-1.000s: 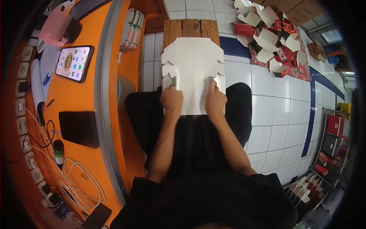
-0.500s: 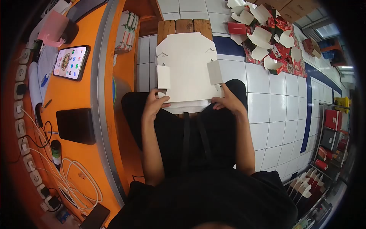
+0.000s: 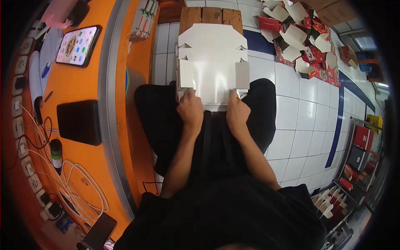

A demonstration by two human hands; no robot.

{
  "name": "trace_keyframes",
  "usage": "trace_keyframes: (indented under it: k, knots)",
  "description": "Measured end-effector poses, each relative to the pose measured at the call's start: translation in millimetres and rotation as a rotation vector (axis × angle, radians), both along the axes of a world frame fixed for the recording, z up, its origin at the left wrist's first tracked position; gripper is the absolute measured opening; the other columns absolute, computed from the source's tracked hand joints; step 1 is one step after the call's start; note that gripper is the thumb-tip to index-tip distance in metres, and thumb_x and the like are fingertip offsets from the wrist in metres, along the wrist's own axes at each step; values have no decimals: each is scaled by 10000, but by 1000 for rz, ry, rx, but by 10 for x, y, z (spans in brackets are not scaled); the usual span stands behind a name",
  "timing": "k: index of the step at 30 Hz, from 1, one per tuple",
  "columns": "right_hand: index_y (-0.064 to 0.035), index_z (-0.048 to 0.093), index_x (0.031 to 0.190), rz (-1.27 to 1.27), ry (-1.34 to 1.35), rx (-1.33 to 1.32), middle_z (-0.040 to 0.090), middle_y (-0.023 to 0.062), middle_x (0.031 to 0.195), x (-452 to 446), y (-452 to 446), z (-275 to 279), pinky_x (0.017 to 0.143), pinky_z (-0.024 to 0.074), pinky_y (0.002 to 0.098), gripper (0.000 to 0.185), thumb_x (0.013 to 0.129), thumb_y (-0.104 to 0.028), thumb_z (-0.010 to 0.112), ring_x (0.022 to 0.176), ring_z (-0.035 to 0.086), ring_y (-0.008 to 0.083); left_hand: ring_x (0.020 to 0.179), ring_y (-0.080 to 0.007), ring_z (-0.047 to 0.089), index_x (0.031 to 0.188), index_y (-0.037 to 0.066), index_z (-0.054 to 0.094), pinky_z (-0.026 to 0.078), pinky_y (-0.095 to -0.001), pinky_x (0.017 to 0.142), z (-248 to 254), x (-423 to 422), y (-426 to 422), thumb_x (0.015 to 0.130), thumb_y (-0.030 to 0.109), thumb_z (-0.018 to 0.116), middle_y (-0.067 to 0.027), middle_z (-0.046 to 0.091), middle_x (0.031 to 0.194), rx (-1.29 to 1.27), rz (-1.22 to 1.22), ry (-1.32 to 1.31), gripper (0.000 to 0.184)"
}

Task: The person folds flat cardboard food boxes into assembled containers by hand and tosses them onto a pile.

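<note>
A white cardboard box blank point(image 3: 213, 81) lies on a wooden bench point(image 3: 211, 15) between my knees, its glossy inner side up. Its side flaps are partly raised, and notched tabs show along both edges. More white card shows beneath its near edge. My left hand point(image 3: 191, 110) is closed at the near left corner, fingers curled on the folded card there. At the near right corner my right hand point(image 3: 238, 111) is closed on the card in the same way. The fingertips of both hands are partly hidden.
To the left, an orange counter point(image 3: 79, 162) with a metal edge holds a phone point(image 3: 78, 46), a black case point(image 3: 79, 122), a small bottle point(image 3: 56, 153) and white cables point(image 3: 85, 183). Several red-and-white boxes point(image 3: 298, 39) are piled on the floor at upper right. A rack point(image 3: 354, 154) stands at far right.
Both hands have moved inward from the blank's outer edges and closed on its near corners. The side flaps now sit more upright near the hands. The camera view has shifted slightly.
</note>
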State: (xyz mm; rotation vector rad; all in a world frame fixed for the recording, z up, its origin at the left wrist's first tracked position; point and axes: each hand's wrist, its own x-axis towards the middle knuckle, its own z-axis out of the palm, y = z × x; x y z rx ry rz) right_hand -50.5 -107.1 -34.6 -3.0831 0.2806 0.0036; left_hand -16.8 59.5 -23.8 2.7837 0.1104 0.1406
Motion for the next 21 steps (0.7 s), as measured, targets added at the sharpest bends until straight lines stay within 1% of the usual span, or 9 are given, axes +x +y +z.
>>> trace_keyframes:
  k: [6,8,10,12,13,14,16,20,21]
  knots:
    - [27,581,1013,113,25,-330,707,94,721,42,122,-331,530,586,326,138,945,-78,640,581,729,211,930,-290,715,1012,62,639,618,-365,707,-179,-33,-278,938,57,639,-99,677,933,358,-76,-8,74]
    - [26,575,1057,161,-69,-10,708,100,729,31,-29,-261,550,594,362,158,953,-80,629,582,724,268,952,-319,714,1082,52,650,619,-413,729,-172,-13,-206,951,67,623,-129,696,973,250,-103,2,135]
    - [10,564,1125,77,43,152,734,146,832,53,-156,-21,640,612,447,303,946,-197,692,748,760,348,914,-303,733,1047,62,617,624,-393,735,-54,-50,37,1005,130,593,-107,721,962,129,-48,-138,83]
    - [-7,563,1269,-88,116,182,729,192,1094,-25,-226,269,744,607,540,599,853,-362,808,1051,735,408,959,-406,751,1215,-28,612,614,-511,836,153,-79,266,1002,152,586,-215,742,1137,-267,55,193,280]
    - [-30,514,1446,-99,70,150,633,193,1334,-82,-179,541,980,545,567,893,757,-465,879,1303,592,404,913,-376,779,1206,-51,582,638,-464,822,154,-117,333,1007,162,590,-227,748,1113,-428,70,100,292]
    - [-30,514,1446,-103,66,153,633,193,1334,-82,-151,636,980,545,567,893,757,-465,879,1303,592,404,913,-376,779,1206,-51,582,638,-464,822,190,-106,375,1007,162,590,-227,748,1113,-425,65,97,292]
    - [-60,448,1551,319,-204,0,565,158,1424,-146,-110,741,1139,420,574,1008,739,-461,891,1344,531,381,823,-314,795,1152,-70,537,662,-395,692,250,-120,438,1005,118,606,-226,741,931,-1098,192,271,248]
    - [-39,575,1411,562,-245,45,639,109,1257,3,-65,312,1125,440,524,646,834,-242,781,1190,609,299,717,-310,777,1236,-73,505,644,-344,570,291,-90,514,1000,89,623,-212,698,1004,-1384,140,309,310]
    - [-33,619,1332,564,-259,146,653,93,1177,18,-57,325,1067,490,479,491,858,-129,704,1142,621,267,926,-355,779,1239,-44,527,660,-439,803,341,-67,578,981,137,692,-207,687,1064,-1096,137,408,356]
